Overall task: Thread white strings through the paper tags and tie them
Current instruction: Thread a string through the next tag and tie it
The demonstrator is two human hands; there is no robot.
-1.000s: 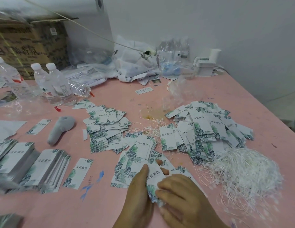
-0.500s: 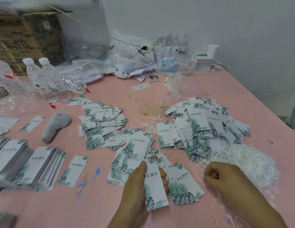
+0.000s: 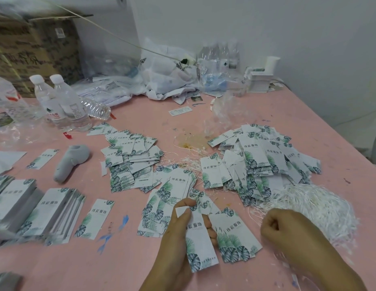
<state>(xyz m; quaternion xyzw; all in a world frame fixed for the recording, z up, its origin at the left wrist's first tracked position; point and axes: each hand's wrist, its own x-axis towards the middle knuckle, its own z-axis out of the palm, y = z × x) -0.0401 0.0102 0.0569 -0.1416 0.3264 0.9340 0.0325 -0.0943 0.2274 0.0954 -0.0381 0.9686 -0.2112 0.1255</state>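
My left hand (image 3: 178, 234) grips a white paper tag (image 3: 198, 246) with green leaf print, thumb near its top end, above the pink table (image 3: 141, 259). My right hand (image 3: 288, 232) is curled with its fingertips pinched at the near edge of a heap of white strings (image 3: 315, 206); whether a string is between the fingers cannot be told. Loose tags (image 3: 235, 238) lie just right of the held one. A big pile of tags (image 3: 262, 160) with strings sits beyond, another pile (image 3: 132, 160) at centre left.
Stacks of tags (image 3: 36, 208) lie at the left edge, a grey handheld tool (image 3: 71, 162) beside them. Water bottles (image 3: 63, 103) stand at the back left before a cardboard box (image 3: 33, 49). Plastic bags (image 3: 168, 74) crowd the far edge. A yellowish stain (image 3: 191, 141) marks the table's middle.
My right hand left the tag and moved right to the string heap. My left hand lifted the tag and now holds it alone.
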